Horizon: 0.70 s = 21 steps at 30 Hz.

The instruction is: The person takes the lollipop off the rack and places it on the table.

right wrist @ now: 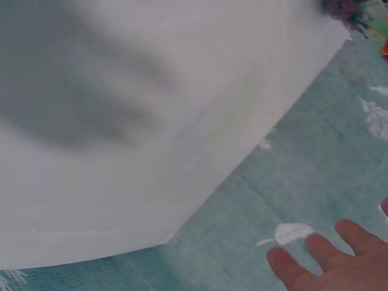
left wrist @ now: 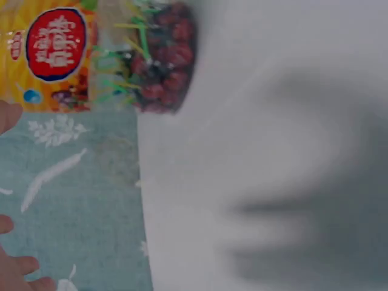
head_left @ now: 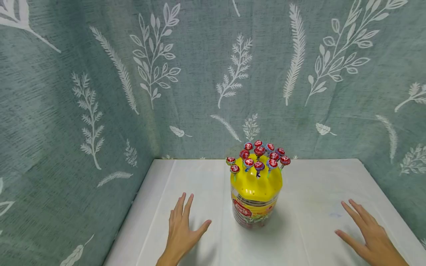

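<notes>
A clear plastic jar (head_left: 254,214) with a yellow lid (head_left: 256,188) stands upright near the middle of the white table. Several wrapped lollipops (head_left: 259,166) with red tops stick up out of the lid. In the left wrist view, more lollipops (left wrist: 176,54) show through the jar wall, beside its yellow and red label (left wrist: 57,45). To the jar's left, my left hand (head_left: 181,231) hovers with fingers extended and thumb spread, touching nothing. Farther off on the right, my right hand (head_left: 371,236) is held likewise, fingers spread and holding nothing.
The white tabletop (head_left: 186,177) runs back to a green cloth (head_left: 199,92) with white leaf prints, which hangs behind and along both sides. Shadows of the hands fall on the table.
</notes>
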{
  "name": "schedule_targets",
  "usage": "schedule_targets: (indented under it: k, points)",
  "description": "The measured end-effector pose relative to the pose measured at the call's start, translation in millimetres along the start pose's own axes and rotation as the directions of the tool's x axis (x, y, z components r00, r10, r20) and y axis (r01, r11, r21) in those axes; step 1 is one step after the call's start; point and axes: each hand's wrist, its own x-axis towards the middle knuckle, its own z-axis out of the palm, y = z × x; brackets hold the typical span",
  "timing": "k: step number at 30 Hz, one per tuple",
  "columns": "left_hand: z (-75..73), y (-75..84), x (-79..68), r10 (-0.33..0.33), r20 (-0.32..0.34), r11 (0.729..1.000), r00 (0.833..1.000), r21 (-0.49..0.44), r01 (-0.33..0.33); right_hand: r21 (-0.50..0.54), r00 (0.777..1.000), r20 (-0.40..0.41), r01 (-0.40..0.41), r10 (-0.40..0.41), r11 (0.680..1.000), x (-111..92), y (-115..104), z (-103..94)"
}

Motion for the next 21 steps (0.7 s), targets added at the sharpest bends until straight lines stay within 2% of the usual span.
schedule_targets:
  k: [3, 6, 10, 15, 18, 21]
  points:
    - [0.5, 6.8, 4.9, -0.048, 0.023, 0.994, 0.999, -0.100, 0.050, 0.079, 1.000, 0.020, -0.010, 0.009, 0.997, 3.2, -5.9, -5.0]
    - [1.3, 14.3, 8.6, -0.098, 0.062, 0.973, 0.993, -0.205, 0.108, 0.128, 0.999, 0.027, -0.037, 0.034, 0.991, 6.1, -13.3, -10.5]
    - [4.6, 24.6, 14.2, -0.140, 0.119, 0.936, 0.983, -0.308, 0.170, 0.131, 0.999, -0.040, -0.008, 0.014, 0.991, 13.6, -24.6, -18.8]
    - [11.3, 37.5, 25.1, -0.115, 0.114, 0.907, 0.987, -0.393, 0.152, 0.189, 0.991, -0.124, 0.079, -0.056, 0.979, 27.8, -39.6, -31.3]
    - [15.4, 46.4, 31.7, -0.096, 0.108, 0.890, 0.989, -0.436, 0.134, 0.227, 0.988, -0.137, 0.106, -0.076, 0.968, 35.8, -48.3, -38.2]
    - [18.9, 56.6, 38.9, -0.072, 0.132, 0.857, 0.989, -0.498, 0.130, 0.266, 0.985, -0.146, 0.128, -0.091, 0.955, 44.4, -56.6, -43.3]
